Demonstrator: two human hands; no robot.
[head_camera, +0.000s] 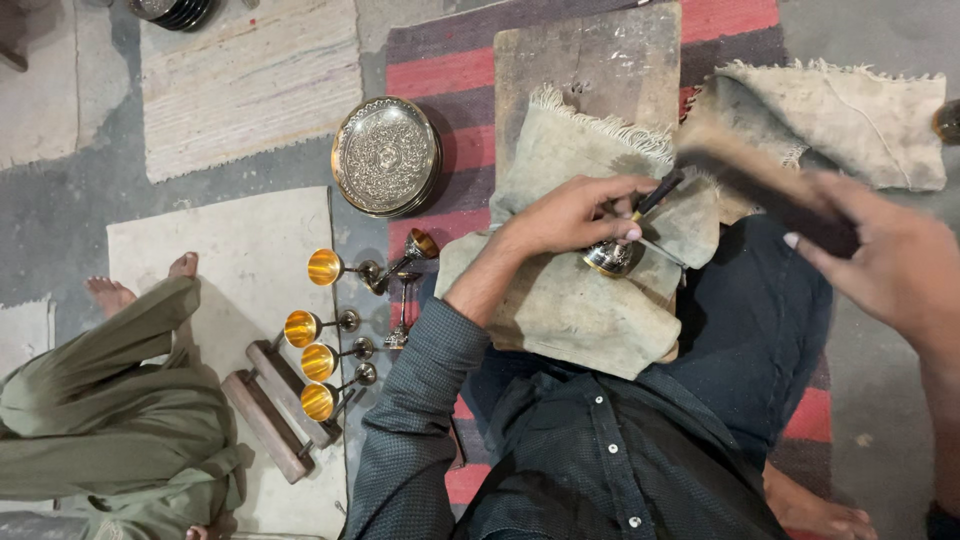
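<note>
A small silver cup (612, 258) is held down by the left hand (572, 215) on a grey cloth (560, 310), which is spread over a wooden block (590, 60) between the person's legs. A thin tool with a dark handle (658, 195) is also pinched in the fingers of that hand, and its tip is set against the cup. The right hand (885, 265) is raised to the side and is closed around a wooden mallet (750, 175), which is blurred. On the floor to the left, 5 gold-lined goblets (318, 325) are laid on their sides. A stack of round patterned plates (387, 155) is seen just above them. Another person's legs in green trousers (110, 400) are seen at the far left, on a pale mat (240, 250).
</note>
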